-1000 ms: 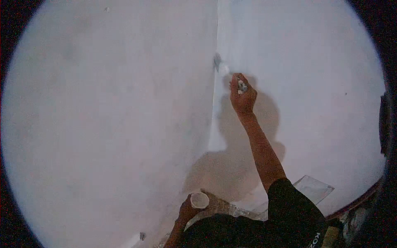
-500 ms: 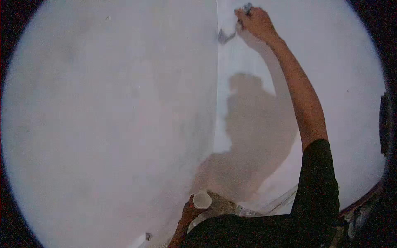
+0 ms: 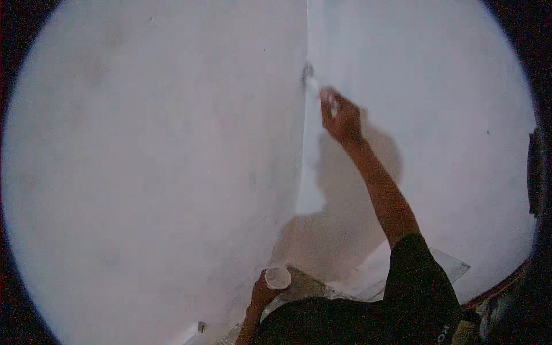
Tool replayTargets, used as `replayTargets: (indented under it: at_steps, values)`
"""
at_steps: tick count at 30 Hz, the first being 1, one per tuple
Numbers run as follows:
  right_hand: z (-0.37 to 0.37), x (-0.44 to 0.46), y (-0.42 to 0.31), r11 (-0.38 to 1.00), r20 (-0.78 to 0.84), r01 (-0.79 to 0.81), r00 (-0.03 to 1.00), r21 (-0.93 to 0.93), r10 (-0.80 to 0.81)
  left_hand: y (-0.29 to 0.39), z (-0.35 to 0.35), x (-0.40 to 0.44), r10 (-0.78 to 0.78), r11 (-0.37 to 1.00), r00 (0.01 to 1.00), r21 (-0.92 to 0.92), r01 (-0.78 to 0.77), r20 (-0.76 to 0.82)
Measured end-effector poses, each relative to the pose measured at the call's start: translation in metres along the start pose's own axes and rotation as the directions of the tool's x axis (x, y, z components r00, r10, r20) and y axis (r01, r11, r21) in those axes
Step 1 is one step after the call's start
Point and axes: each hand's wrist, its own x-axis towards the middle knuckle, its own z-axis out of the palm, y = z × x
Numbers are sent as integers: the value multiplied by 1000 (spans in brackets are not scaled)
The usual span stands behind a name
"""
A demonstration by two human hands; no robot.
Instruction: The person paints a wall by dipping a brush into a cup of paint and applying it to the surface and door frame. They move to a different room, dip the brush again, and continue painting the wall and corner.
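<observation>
My right hand (image 3: 343, 118) is raised in front of a pale wall corner, its fingers closed round a paintbrush (image 3: 310, 77). The brush's dark, blurred bristle end meets the wall at the corner line (image 3: 305, 135). Low in the view, my left hand (image 3: 262, 294) grips a white cup (image 3: 278, 278) from its left side; the cup's round top faces me. Its contents cannot be made out.
A pale wall (image 3: 155, 161) fills the left, and a second wall (image 3: 454, 115) meets it at the corner. My shadow (image 3: 351, 213) falls across the corner. A clear sheet (image 3: 451, 264) shows at lower right, and a dark object (image 3: 535, 172) at the right edge.
My right hand and the paintbrush have moved down, and the bristles have turned to point up and left. My left hand with the cup has hardly moved.
</observation>
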Motion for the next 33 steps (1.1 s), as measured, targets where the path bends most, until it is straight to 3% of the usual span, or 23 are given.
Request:
replayTargets:
  at_steps: [2,3,5,7,10,12,14,16,18,19,20,22,23,25,27,29,33]
  values:
    - [-6,-45,-4,997,30,-31,999,67,29,-6,2,-1,31,990,999,-141,-26,38]
    - [-14,-59,-7,986,106,-103,990,128,89,-7,5,-1,30,990,999,-138,-24,39]
    - [-22,-65,-2,967,186,-179,972,183,144,-9,11,-1,170,983,984,-59,-173,-52]
    - [-32,-51,4,952,341,-273,915,136,214,-10,12,2,186,980,982,-71,-188,-39]
    - [-37,4,24,980,366,-197,913,10,180,-12,21,7,190,978,982,-84,-190,-6]
    - [-52,69,-5,971,351,-230,906,-62,237,-9,20,5,171,982,985,-87,-169,12]
    - [-48,151,-5,995,128,28,992,-92,-16,14,-4,-5,192,979,981,-82,-189,37]
    - [-52,210,-1,953,16,157,987,-257,-159,25,-14,-12,155,981,987,-125,-148,48]
    - [-60,259,-25,1000,-140,-13,990,-19,10,40,-34,-19,113,981,992,-164,-101,63]
    - [-65,273,-35,985,-185,-64,978,158,93,40,-37,-20,157,975,987,-164,-150,28]
    - [-61,276,-30,984,-185,-73,977,161,102,40,-40,-19,199,967,980,-159,-198,-5]
    - [-51,278,-17,998,-389,56,919,-11,-56,63,-50,-22,121,982,993,-144,-118,11]
    - [-37,263,-10,996,-459,73,888,53,-40,72,-52,-22,49,990,998,-132,-45,26]
    - [-20,211,18,998,-272,-49,962,-37,37,59,-35,-14,102,989,995,-105,-103,-14]
    - [2,142,43,981,-263,118,952,-154,-156,51,-29,-8,166,982,984,-79,-170,-61]
    - [6,68,45,998,-194,14,981,65,-1,57,-32,-4,152,988,988,-31,-152,-19]
    - [8,-60,49,983,-39,-169,984,75,172,74,-30,9,103,995,994,-2,-103,29]
